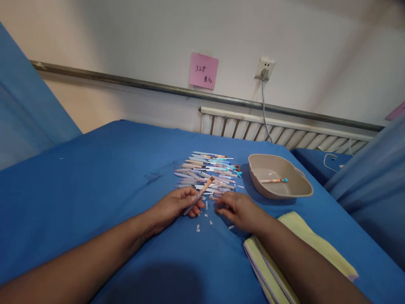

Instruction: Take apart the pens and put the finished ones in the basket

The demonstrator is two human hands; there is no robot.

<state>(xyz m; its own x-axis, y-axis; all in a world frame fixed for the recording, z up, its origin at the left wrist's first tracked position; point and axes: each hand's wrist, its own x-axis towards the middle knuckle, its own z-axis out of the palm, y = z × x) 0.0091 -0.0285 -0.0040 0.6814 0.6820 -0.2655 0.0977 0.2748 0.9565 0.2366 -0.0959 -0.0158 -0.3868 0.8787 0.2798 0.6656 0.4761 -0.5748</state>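
My left hand (pixel 177 204) rests on the blue sheet (pixel 104 185) with its fingers wrapped round a thin pen (pixel 200 195) with an orange tip, which points up and to the right. My right hand (pixel 238 207) lies palm down just right of it, fingers curled at the near edge of a pile of several pens (pixel 209 173); what its fingertips pinch is hidden. Small white caps (pixel 202 219) lie scattered on the sheet between and below the hands.
A beige basin (pixel 295 190) with one pen (pixel 274 180) inside stands to the right of the pile. A yellow folded cloth (pixel 319 245) lies under my right forearm. Behind are a radiator (pixel 284 131), a wall socket (pixel 264 69) and a pink note (pixel 203 70).
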